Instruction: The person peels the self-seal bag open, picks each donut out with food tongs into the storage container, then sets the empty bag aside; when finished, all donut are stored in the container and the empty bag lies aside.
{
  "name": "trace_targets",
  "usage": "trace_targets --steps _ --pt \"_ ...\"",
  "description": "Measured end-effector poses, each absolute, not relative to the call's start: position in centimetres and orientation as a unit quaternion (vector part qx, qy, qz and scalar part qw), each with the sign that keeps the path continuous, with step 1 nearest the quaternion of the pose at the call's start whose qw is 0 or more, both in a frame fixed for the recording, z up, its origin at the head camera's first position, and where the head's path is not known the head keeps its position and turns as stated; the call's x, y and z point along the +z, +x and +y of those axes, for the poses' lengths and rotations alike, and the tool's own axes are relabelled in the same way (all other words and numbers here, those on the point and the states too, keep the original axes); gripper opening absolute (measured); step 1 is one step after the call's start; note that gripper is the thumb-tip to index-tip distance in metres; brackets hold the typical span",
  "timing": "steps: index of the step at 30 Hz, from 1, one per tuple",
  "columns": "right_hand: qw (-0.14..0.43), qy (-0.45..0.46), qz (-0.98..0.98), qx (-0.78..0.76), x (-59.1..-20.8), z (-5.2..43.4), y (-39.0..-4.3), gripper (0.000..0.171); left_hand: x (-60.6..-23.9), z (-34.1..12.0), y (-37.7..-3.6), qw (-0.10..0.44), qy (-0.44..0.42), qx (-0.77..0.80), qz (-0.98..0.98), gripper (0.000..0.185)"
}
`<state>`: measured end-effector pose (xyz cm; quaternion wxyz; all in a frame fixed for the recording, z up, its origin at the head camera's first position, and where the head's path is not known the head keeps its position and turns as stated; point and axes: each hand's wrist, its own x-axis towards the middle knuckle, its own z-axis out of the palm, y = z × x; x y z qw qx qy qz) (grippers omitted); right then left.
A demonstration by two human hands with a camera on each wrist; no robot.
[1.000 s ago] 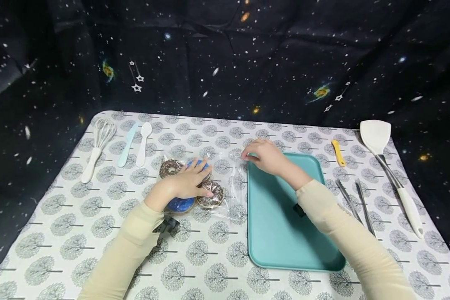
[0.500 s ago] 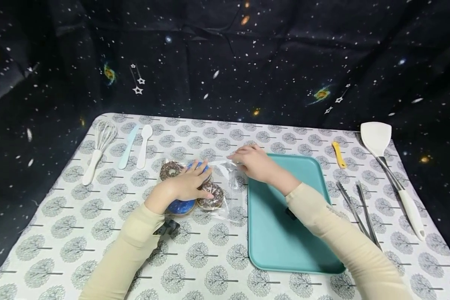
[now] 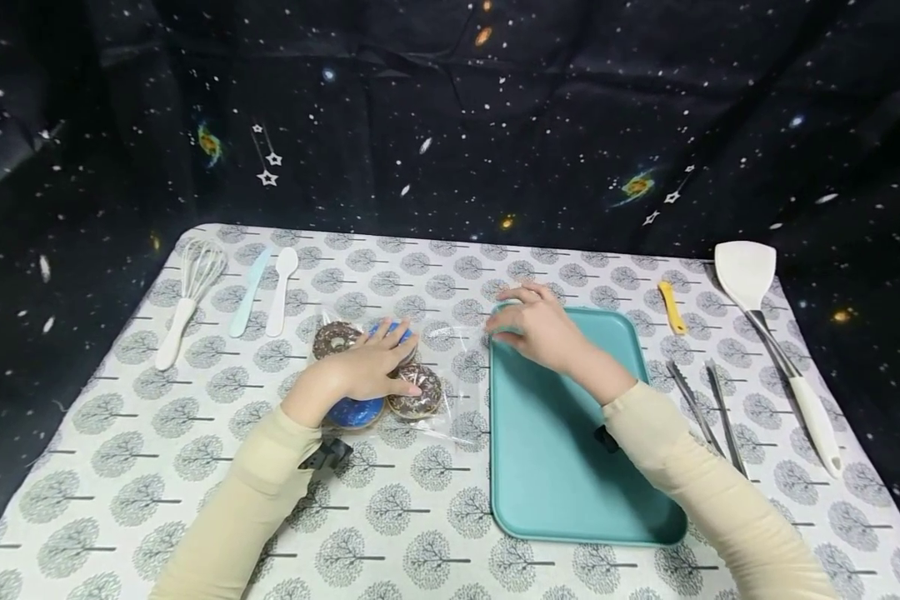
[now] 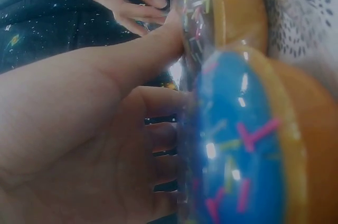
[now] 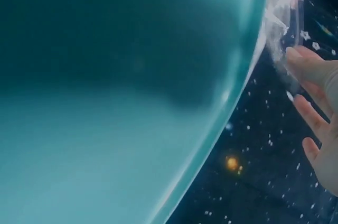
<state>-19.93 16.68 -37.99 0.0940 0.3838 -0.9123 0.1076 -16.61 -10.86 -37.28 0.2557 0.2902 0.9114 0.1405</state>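
Note:
Several frosted donuts, chocolate (image 3: 335, 336) and blue (image 3: 356, 411), lie inside a clear plastic bag (image 3: 457, 367) on the patterned cloth. My left hand (image 3: 363, 371) rests flat on top of them, fingers straight. In the left wrist view its palm (image 4: 79, 129) presses the film against a blue donut (image 4: 237, 150) and a chocolate one (image 4: 198, 18). My right hand (image 3: 532, 329) is at the far left corner of the teal tray (image 3: 562, 467) and pinches the bag's open edge, as the left wrist view shows (image 4: 127, 2). The right wrist view has the tray (image 5: 116, 86), crumpled film (image 5: 280, 23) and fingers (image 5: 317, 102).
A whisk (image 3: 191, 300), a pale blue spatula (image 3: 249, 292) and a white spoon (image 3: 279, 287) lie at the back left. On the right are a yellow tool (image 3: 671, 306), metal tongs (image 3: 708, 404) and a white turner (image 3: 772, 333). Dark starry cloth walls the table.
My right hand went left to the bag's edge, then came back right to the tray's corner. The left hand stayed on the donuts.

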Motion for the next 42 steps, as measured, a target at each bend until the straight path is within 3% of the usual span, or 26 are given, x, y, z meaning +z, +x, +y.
trace_targets --steps 5,10,17,24,31,37,42 --pt "0.079 0.426 -0.895 0.102 -38.6 15.1 -18.8 0.05 -37.3 -11.1 -16.6 0.255 0.292 0.14 0.911 0.08" --pt "0.057 0.472 -0.874 0.096 -38.5 13.1 -18.3 0.036 -37.2 -11.0 -16.6 0.254 0.29 0.141 0.912 0.08" --pt "0.02 0.47 -0.879 0.074 -38.4 13.2 -18.2 0.01 -37.4 -10.8 -16.6 0.25 0.295 0.143 0.911 0.081" --pt "0.054 0.474 -0.87 0.123 -38.2 15.7 -17.9 0.011 -37.2 -10.9 -16.7 0.252 0.291 0.146 0.911 0.081" --pt "0.064 0.507 -0.849 0.131 -38.2 15.0 -16.5 0.028 -37.3 -10.7 -16.7 0.252 0.289 0.135 0.914 0.082" --pt "0.038 0.553 -0.828 0.08 -38.5 13.3 -15.2 0.018 -37.3 -10.7 -16.9 0.249 0.288 0.13 0.916 0.082" --pt "0.07 0.564 -0.818 0.084 -38.7 13.8 -14.7 0.009 -37.3 -10.9 -16.7 0.249 0.286 0.132 0.916 0.082"
